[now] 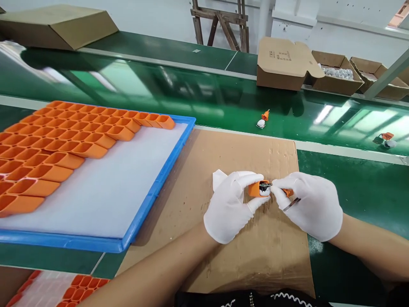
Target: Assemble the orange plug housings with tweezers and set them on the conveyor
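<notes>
On the cardboard sheet (255, 238), my two white-gloved hands meet around a small assembly. My left hand (231, 207) grips an orange plastic housing (254, 189) between thumb and fingers, its open end facing right. A white part (264, 190) with a dark, circuit-like piece sits in that opening. My right hand (308, 204) is closed, with thumb and forefinger pinched at the opening's edge. A small orange cap (288, 192) shows between its fingers, partly hidden. Across the palm lies a thin metal tool (292, 204), possibly tweezers.
Left is a blue-rimmed tray (156, 187) with rows of orange housings (64, 140). On the shiny green conveyor (204, 102) lie an orange-and-white assembly (263, 119) and another (386, 140) farther right. Cardboard boxes (281, 64) stand behind it; one box (338, 74) holds white parts.
</notes>
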Tool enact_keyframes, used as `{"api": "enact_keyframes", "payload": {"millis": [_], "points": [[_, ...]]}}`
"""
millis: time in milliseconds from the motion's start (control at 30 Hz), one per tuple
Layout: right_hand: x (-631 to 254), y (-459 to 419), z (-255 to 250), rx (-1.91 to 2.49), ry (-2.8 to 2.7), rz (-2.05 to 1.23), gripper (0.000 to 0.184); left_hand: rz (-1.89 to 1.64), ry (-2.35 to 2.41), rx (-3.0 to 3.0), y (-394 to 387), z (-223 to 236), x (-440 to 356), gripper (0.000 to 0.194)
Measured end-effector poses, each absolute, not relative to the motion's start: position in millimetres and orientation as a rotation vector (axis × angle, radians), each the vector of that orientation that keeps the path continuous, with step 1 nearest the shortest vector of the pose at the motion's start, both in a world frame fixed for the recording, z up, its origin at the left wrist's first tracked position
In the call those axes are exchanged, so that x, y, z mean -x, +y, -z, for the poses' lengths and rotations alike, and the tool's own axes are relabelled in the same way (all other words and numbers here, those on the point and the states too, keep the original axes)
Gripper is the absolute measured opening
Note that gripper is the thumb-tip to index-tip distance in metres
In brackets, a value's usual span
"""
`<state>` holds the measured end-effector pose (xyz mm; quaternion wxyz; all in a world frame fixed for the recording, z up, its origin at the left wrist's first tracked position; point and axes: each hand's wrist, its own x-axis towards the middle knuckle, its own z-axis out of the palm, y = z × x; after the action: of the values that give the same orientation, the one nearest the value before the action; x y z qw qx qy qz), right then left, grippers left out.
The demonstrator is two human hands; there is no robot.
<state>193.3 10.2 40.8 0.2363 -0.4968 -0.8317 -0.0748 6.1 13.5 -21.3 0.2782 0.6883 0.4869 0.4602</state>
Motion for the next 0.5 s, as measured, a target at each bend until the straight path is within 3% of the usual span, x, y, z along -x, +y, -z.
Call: {"api": "enact_keyframes", "payload": {"millis": [167,300,400,433,500], "points": [[-191,10,-42,1.399,-2.121,-0.216,0.026,-1.192,1.14,-1.65,17,14,0,0.031],[-191,10,-45,1.442,-2.099,-0.337,0.025,-1.083,1.008,-1.488,18,3,2,0.032],[-195,9,-45,1.347,-2.115,-0.37,0.011,-0.91,0.887,-1.273,21,-3,4,0.031],[-197,9,-44,1.303,-2.136,-0.333,0.013,-0.842,0.83,-1.196,23,-4,5,0.029],[-199,10,-42,1.219,-2.186,-0.282,0.036,-0.712,0.72,-1.091,27,-3,7,0.031]]}}
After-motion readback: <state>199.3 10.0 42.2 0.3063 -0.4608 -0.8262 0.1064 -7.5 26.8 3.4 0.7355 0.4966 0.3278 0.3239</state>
